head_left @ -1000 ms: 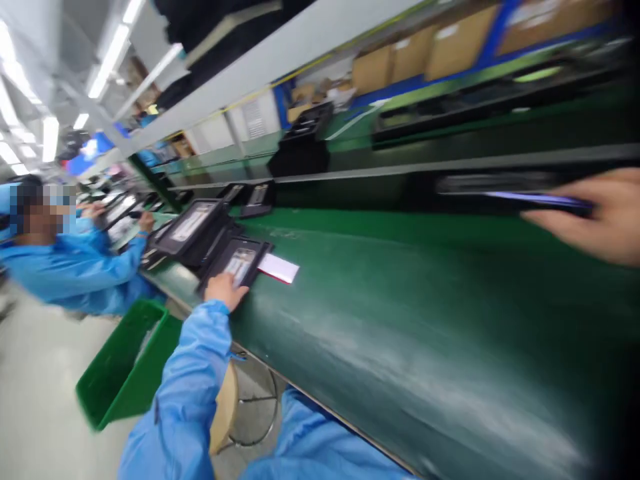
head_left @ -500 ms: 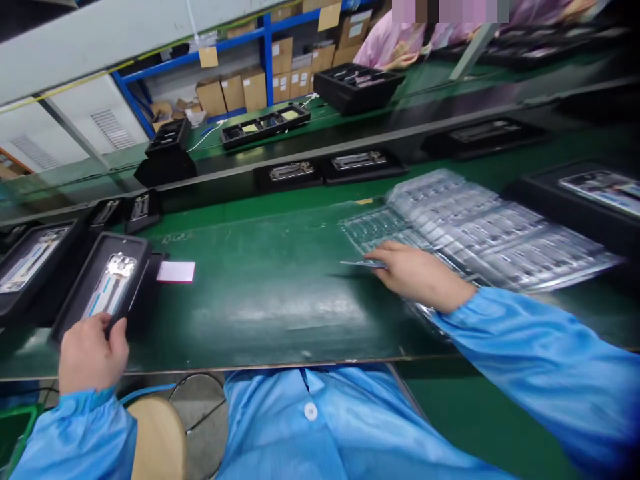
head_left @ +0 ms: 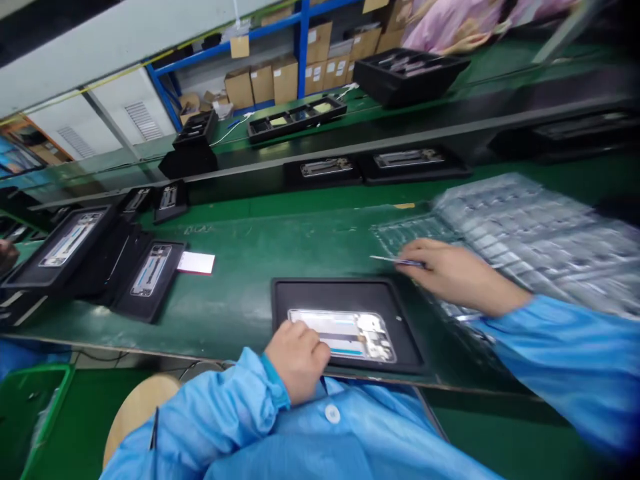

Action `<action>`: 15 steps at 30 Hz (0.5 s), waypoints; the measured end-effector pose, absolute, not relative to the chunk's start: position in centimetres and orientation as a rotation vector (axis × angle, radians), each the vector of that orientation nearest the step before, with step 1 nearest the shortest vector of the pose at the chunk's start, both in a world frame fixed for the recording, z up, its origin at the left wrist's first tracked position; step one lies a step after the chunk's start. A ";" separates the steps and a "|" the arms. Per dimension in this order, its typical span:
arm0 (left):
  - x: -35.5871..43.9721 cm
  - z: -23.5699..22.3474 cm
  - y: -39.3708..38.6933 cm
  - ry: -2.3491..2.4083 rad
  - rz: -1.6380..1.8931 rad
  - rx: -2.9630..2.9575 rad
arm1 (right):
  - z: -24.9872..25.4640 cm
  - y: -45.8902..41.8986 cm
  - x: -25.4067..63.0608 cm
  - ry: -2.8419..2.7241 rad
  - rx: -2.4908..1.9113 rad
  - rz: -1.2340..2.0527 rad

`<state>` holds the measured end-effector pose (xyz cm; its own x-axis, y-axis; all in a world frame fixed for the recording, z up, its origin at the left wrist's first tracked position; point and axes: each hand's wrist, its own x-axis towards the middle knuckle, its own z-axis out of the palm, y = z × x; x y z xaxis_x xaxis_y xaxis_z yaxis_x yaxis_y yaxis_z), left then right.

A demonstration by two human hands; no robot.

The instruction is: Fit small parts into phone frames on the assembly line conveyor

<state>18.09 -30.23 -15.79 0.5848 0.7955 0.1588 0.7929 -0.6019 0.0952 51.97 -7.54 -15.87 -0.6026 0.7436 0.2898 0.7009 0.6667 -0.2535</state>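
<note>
Left hand (head_left: 296,359) rests curled on the near-left edge of a black tray (head_left: 350,323) holding a phone frame (head_left: 343,335), at the near edge of the green bench (head_left: 240,267). Right hand (head_left: 457,273) pinches a thin strip (head_left: 397,261) over the clear blister trays (head_left: 530,233) at the bench's right end. More black trays (head_left: 150,277) and a white card (head_left: 196,263) sit toward the left end.

The person wears a bright blue work smock of smooth, slightly shiny fabric — the kind worn on a clean assembly line. Long sleeves run down both arms and end in snug cuffs at the wrists. The left hand (head_left: 298,359) and right hand (head_left: 457,275) are bare, without gloves. On the chest, a single round white button (head_left: 330,414) fastens the front — soft folds crease the cloth around it.
</note>
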 end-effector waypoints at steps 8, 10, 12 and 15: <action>17.6 -14.0 -28.0 1.412 0.284 2.580 | -10.2 -17.4 48.4 -2.412 -0.848 0.115; 17.0 -13.5 -26.2 1.492 0.323 2.498 | -10.8 -19.0 47.3 -2.412 -0.818 0.116; 16.6 -13.7 -24.8 1.503 0.325 2.437 | -12.0 -20.2 46.5 -2.430 -0.810 0.104; 16.4 -14.8 -24.0 1.472 0.327 2.391 | -13.7 -21.4 45.8 -2.522 -0.777 0.049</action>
